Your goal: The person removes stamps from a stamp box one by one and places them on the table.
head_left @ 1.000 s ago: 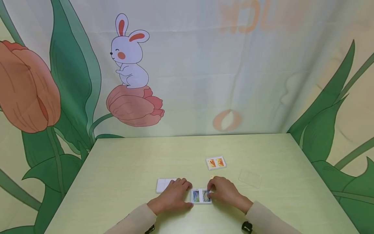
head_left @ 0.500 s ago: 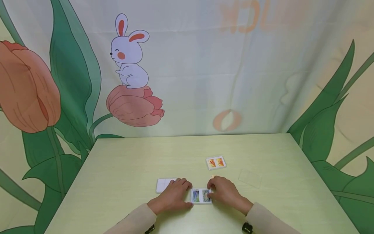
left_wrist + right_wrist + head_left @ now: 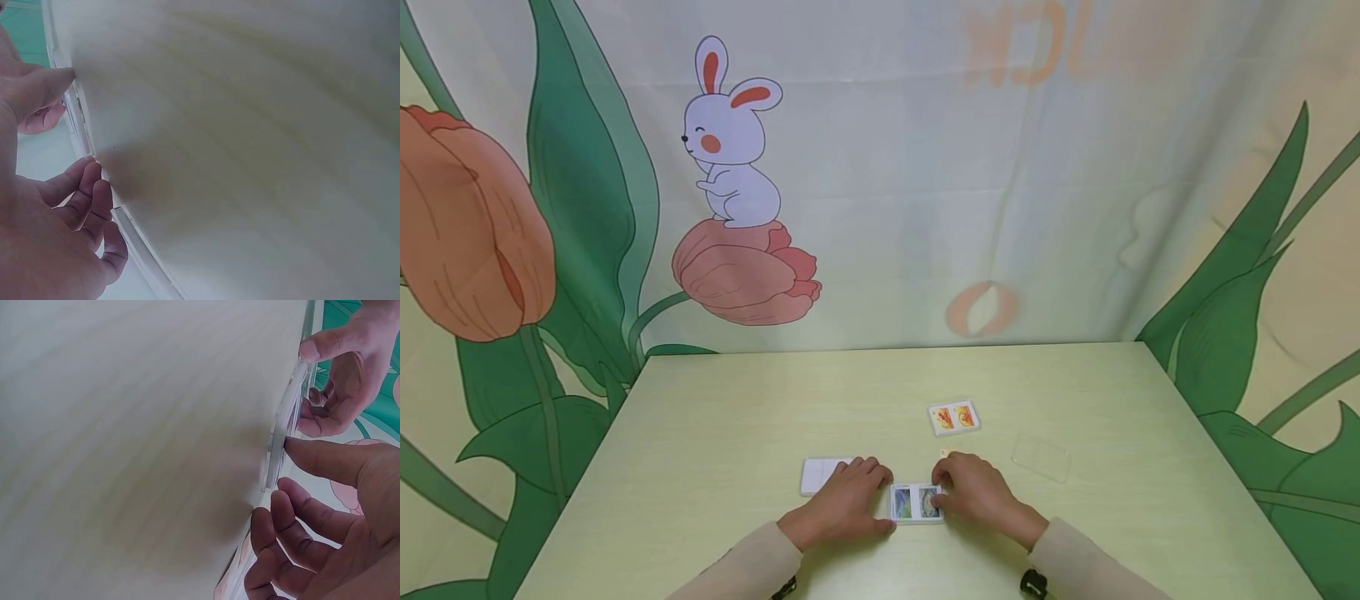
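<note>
A stack of picture cards in a clear plastic case (image 3: pixel 902 504) lies flat on the table between the two hands. My left hand (image 3: pixel 838 504) holds its left end, the thumb at the near corner and a fingertip at the far corner. At the opposite end my right hand (image 3: pixel 981 492) pinches it, the thumb on top of the right-hand picture. In the right wrist view both thumbs touch the case (image 3: pixel 289 415) along its edge. Just beyond the left hand, partly covered by its fingers, lies a white card stack (image 3: pixel 820 476).
Further back lies another case of cards with orange pictures (image 3: pixel 954 417). A clear, thin rectangular cover (image 3: pixel 1042 457) lies to the right. Behind the right hand a small orange-yellow corner (image 3: pixel 945 453) peeks out. A printed curtain (image 3: pixel 880 208) hangs behind the pale table (image 3: pixel 737 417).
</note>
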`<action>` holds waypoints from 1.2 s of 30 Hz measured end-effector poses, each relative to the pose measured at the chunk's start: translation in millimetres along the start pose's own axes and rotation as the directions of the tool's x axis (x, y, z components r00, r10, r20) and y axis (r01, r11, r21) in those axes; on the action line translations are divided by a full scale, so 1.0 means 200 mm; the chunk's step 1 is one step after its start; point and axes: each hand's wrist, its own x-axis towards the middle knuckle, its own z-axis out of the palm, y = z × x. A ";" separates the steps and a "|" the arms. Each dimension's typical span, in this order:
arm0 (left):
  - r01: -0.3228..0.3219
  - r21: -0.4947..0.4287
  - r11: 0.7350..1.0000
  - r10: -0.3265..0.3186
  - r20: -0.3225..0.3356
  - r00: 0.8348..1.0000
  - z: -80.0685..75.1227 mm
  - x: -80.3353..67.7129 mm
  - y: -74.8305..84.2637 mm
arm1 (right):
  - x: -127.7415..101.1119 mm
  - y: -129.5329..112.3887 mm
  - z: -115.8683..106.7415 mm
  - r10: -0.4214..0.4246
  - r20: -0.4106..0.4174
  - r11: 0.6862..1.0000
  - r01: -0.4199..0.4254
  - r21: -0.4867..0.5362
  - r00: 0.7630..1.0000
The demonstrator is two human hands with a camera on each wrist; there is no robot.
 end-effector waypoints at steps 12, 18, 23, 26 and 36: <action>-0.006 0.004 1.000 0.006 -0.003 1.000 0.00 0.00 0.00 | -0.01 0.00 0.00 0.005 0.003 0.999 -0.005 0.034 1.000; -0.010 0.005 1.000 0.010 -0.002 1.000 0.00 0.00 0.00 | -0.01 0.00 0.00 -0.004 -0.004 0.999 0.004 0.043 1.000; -0.009 0.004 1.000 0.009 -0.005 1.000 0.00 0.00 0.00 | 0.01 0.00 0.00 0.006 0.041 0.997 -0.009 0.077 0.999; -0.009 -0.001 1.000 0.009 -0.003 1.000 0.00 -0.01 0.00 | 0.03 0.00 -0.01 0.014 0.082 0.992 -0.024 0.120 0.997; -0.019 -0.012 1.000 0.019 -0.007 1.000 -0.01 -0.01 0.01 | 0.05 0.02 -0.01 0.035 0.111 0.981 -0.055 0.185 0.993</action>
